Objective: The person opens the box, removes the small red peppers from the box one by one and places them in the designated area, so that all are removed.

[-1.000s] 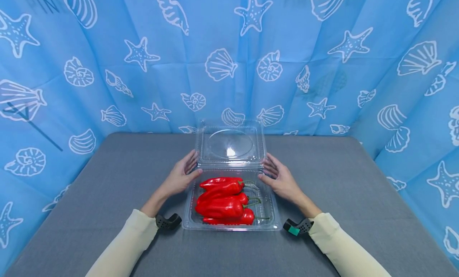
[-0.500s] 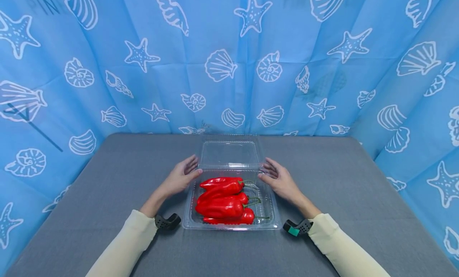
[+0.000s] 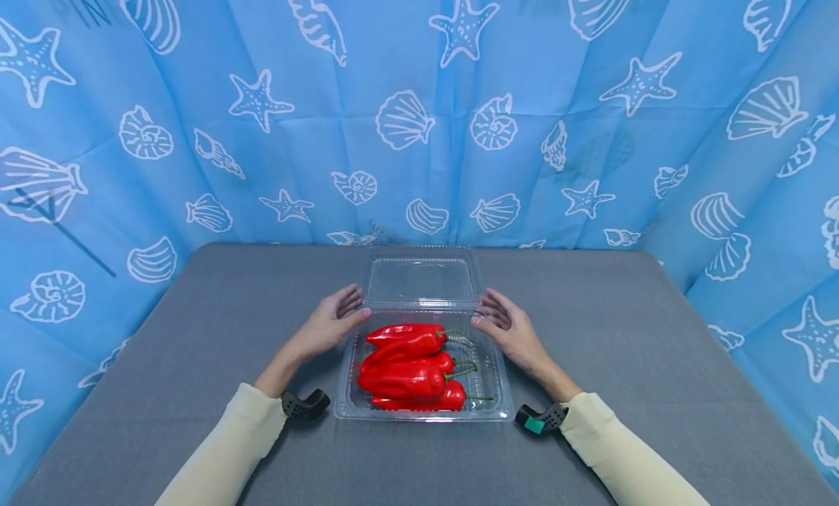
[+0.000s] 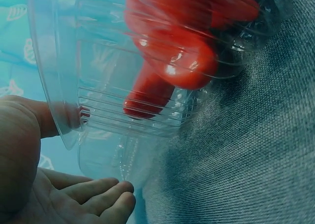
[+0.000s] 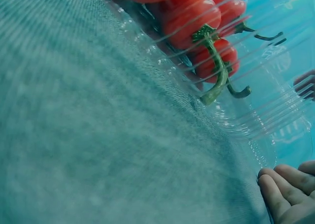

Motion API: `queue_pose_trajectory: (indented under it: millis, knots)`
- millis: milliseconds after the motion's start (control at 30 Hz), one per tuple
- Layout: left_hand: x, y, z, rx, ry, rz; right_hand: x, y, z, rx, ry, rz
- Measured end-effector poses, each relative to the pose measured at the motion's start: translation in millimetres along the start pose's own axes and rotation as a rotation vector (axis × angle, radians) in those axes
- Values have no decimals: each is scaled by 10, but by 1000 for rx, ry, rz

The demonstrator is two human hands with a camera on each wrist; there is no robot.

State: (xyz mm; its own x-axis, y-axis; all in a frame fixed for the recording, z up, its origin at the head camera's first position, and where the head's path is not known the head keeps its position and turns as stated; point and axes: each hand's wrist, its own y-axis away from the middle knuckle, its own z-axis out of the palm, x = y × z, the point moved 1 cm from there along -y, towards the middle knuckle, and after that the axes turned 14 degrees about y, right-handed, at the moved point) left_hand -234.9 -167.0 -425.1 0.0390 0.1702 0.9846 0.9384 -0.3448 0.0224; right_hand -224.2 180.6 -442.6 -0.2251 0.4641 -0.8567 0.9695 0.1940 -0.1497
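A clear plastic clamshell container (image 3: 424,416) sits on the table before me, its lid (image 3: 419,280) folded back away from me. Several long red peppers (image 3: 403,381) with green stems lie in its base, stems toward the right. At the back left corner is my left hand (image 3: 331,322), thumb at the rim; in the left wrist view its fingers (image 4: 101,197) stretch loosely past the clear wall (image 4: 103,66). My right hand (image 3: 514,330) mirrors it at the back right corner, thumb at the rim. Its fingers (image 5: 290,184) lie relaxed near the hinge end in the right wrist view.
The table (image 3: 229,317) has a grey cloth surface. Behind it and along both sides hangs a blue curtain (image 3: 341,149) with white shells and starfish. A black wrist band (image 3: 306,404) is on the left wrist, and another (image 3: 542,417) on the right.
The lid has dropped back from a raised tilt to lie low behind the base. Both hands stay at the back corners, their fingers slightly lower. The peppers have not moved.
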Motion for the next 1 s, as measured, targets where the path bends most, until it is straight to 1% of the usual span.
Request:
queue_pose_trajectory:
  millis: [167,367,633,733,800,900,967,1000]
  knots:
    - [13,13,6,1,-23,13,36,1,4,-3,-31,-39]
    - [34,20,21,13,-25,23,56,12,2,-12,-33,-74]
    - [47,14,35,12,-45,34,70,9,2,-10,-42,-126]
    - [69,18,33,29,-99,32,75,7,5,-10,-43,-130]
    - [115,29,35,60,-154,42,73,7,8,-12,-42,-130]
    - [231,61,43,122,-230,93,70,7,12,-12,-39,-129]
    - [320,87,53,159,-257,153,70,3,15,-11,-36,-126]
    - [362,102,59,166,-266,184,70,0,16,-10,-35,-124]
